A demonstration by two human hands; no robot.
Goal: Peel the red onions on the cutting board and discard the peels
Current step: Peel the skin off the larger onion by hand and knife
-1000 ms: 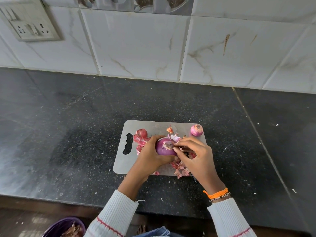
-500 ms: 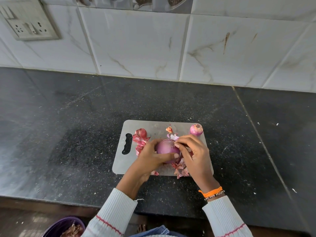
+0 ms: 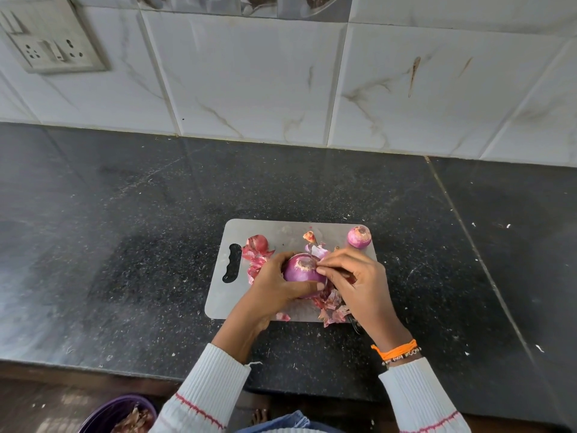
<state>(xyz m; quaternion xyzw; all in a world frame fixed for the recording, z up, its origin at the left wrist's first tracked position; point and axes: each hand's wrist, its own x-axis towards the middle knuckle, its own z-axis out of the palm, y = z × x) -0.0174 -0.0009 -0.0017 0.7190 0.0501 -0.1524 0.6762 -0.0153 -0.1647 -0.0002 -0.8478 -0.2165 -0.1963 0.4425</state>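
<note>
1. Head view, the only one: the onion sits over the middle of the board, which lies on the table.
2. The left hand curls round the onion from the near side, thumb across its front.
3. The right hand pinches at the onion's top with its fingertips; whether it has skin between them or a small blade is too hidden to tell.
4. A second, smaller onion rests at the board's far right corner, apart from both hands.
5. Loose peels lie under the right hand, and more peels lie at the left by the board's handle slot.
6. Handling, as a judgement: the onion looks firm and light, so a full wrap suits it; the bared purple layer looks glossy and is likely slippery.
7. The skin looks papery and brittle and likely tears into scraps, so it is best caught at the top edge and drawn downward.
8. A bowl below the table edge holds what look like peels, a likely place for discarding.
</note>
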